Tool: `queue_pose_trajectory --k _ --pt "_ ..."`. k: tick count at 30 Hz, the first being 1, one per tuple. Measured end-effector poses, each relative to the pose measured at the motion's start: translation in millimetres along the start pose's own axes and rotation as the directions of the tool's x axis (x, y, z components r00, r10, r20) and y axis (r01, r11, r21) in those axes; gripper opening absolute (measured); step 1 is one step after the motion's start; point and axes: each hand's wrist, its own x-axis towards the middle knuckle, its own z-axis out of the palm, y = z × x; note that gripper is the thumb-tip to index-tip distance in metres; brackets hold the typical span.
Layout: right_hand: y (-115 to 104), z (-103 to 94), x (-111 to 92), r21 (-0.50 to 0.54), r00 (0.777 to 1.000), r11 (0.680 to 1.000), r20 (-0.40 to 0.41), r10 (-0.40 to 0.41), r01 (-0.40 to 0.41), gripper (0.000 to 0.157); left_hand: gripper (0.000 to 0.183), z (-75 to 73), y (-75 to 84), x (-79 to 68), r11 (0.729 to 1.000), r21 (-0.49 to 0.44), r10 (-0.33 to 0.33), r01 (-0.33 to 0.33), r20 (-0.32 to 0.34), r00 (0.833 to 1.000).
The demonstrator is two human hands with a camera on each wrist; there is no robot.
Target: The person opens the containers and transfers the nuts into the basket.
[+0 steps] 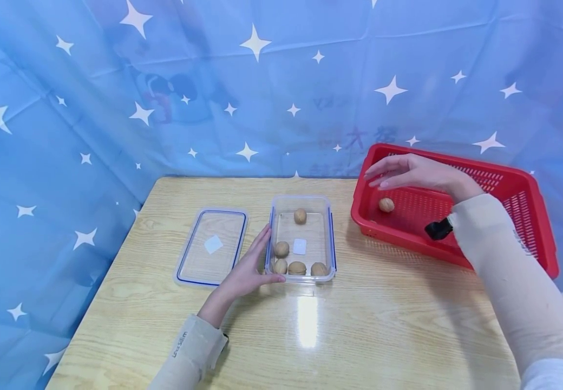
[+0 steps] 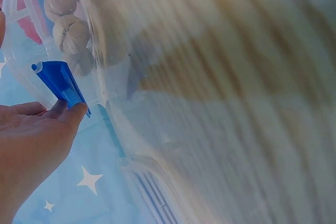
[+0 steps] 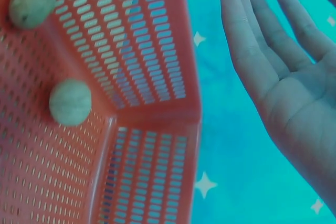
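Note:
A clear plastic container with blue side latches stands at mid-table with several walnuts inside, most along its front edge. My left hand rests at its left front corner, fingers stretched along the left side and thumb along the front. The left wrist view has its fingertips touching a blue latch. Over the left part of a red basket, my right hand hovers with fingers extended and nothing in its grasp. A walnut lies in the basket; the right wrist view shows another walnut too.
The container's clear lid with a blue seal lies flat on the wooden table, left of the container. Behind the table hangs a blue curtain with white stars. The basket's walls are slatted and raised.

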Motion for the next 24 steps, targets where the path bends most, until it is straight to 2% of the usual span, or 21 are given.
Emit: queue_pose_trajectory --k 3,10,14,24 --pt "-6 6.3 1 0.010 1.000 1.000 0.003 -0.008 0.008 0.063 0.118 0.1 0.2 0.4 1.000 -0.001 -0.001 0.001 0.000 1.000" --pt "-16 21.0 10 0.014 0.994 0.996 0.062 -0.087 0.086 0.049 0.118 -0.4 0.6 0.4 1.000 0.000 -0.003 0.003 0.003 1.000" --pt "-19 29.6 17 0.031 0.989 0.993 0.095 -0.115 0.112 0.048 0.118 -0.2 0.2 0.7 1.000 -0.001 -0.002 0.002 0.006 1.000" --pt "-26 57.4 34 0.128 0.958 0.979 0.218 -0.184 0.159 0.046 0.117 0.3 0.5 0.1 1.000 -0.003 -0.014 0.014 0.005 1.000"
